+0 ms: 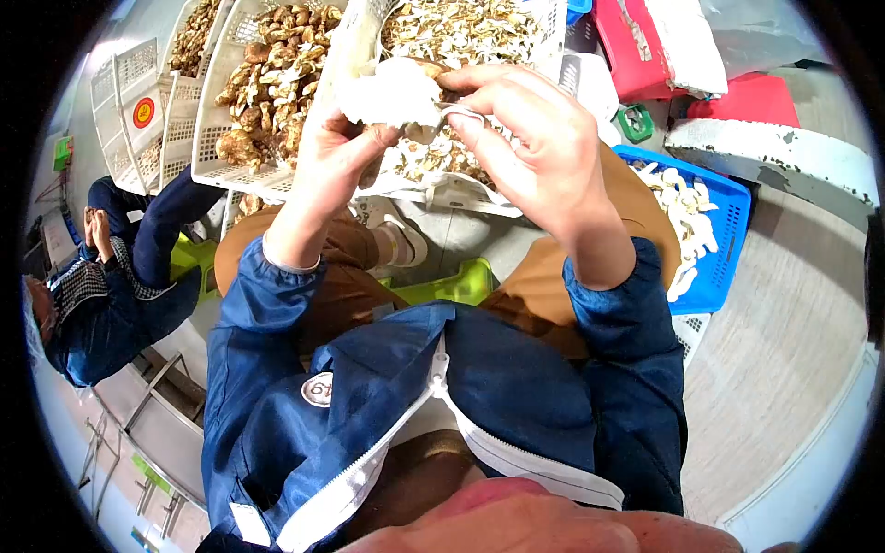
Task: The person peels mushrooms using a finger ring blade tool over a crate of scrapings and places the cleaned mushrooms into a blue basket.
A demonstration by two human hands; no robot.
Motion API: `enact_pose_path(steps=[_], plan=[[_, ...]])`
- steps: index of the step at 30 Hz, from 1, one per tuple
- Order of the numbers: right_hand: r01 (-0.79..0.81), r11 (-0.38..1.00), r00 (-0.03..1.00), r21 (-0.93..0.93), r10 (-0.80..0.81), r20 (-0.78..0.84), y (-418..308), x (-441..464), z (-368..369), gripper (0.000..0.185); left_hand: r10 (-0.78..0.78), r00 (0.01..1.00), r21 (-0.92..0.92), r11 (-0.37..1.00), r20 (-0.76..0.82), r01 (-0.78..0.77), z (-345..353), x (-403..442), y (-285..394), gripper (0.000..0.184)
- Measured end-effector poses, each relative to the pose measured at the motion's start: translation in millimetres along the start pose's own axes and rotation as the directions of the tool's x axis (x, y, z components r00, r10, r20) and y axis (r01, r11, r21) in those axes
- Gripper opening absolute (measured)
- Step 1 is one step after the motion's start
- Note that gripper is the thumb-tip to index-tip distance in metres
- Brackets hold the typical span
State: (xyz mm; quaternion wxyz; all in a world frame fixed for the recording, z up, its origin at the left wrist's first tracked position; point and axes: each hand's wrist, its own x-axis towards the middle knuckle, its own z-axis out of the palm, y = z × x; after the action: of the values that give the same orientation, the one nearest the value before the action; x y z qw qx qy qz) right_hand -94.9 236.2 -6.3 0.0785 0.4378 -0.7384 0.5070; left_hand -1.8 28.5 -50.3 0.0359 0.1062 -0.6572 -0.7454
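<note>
My left hand (336, 152) is closed around a pale mushroom (392, 92), so brightly lit that its surface detail is washed out. Beside it, my right hand (530, 134) pinches a thin, grey-white, blade-like tool (461, 112) between thumb and fingers, its tip close to the mushroom. Most of that tool is hidden by the fingers. Below both hands stands a white crate (452, 192) holding many thin mushroom trimmings (461, 32). To its left, whole brown mushrooms (277, 83) fill another white perforated crate (207, 175).
A blue basket (733, 249) with peeled white mushrooms (684, 217) sits by my right knee. Red bags (636, 46) and a curved white metal piece (774, 157) lie beyond it. At left, another person (120, 295) sits near more crates. Something bright green (452, 284) is between my legs.
</note>
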Motion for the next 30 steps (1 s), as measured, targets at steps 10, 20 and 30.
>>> enact_pose_path(steps=[10, 20, 30], plan=[[0.038, 0.995, 0.999, -0.097, -0.037, 0.007, 3, -1, 4, 0.011, 0.082, 0.997, 0.026, 0.996, 0.004, -0.082, -5, 0, 1, 0.035], [-0.32, 0.947, 0.944, 0.014, 0.32, -0.081, 10, -7, 3, 0.014, -0.154, 0.983, 0.021, 0.988, 0.104, 0.153, -21, 2, -1, 0.037], [-0.332, 0.896, 0.935, -0.296, 0.354, 0.023, 13, -4, 2, 0.023, -0.404, 0.912, -0.435, 0.81, 0.074, 0.394, -5, 8, -1, 0.037]])
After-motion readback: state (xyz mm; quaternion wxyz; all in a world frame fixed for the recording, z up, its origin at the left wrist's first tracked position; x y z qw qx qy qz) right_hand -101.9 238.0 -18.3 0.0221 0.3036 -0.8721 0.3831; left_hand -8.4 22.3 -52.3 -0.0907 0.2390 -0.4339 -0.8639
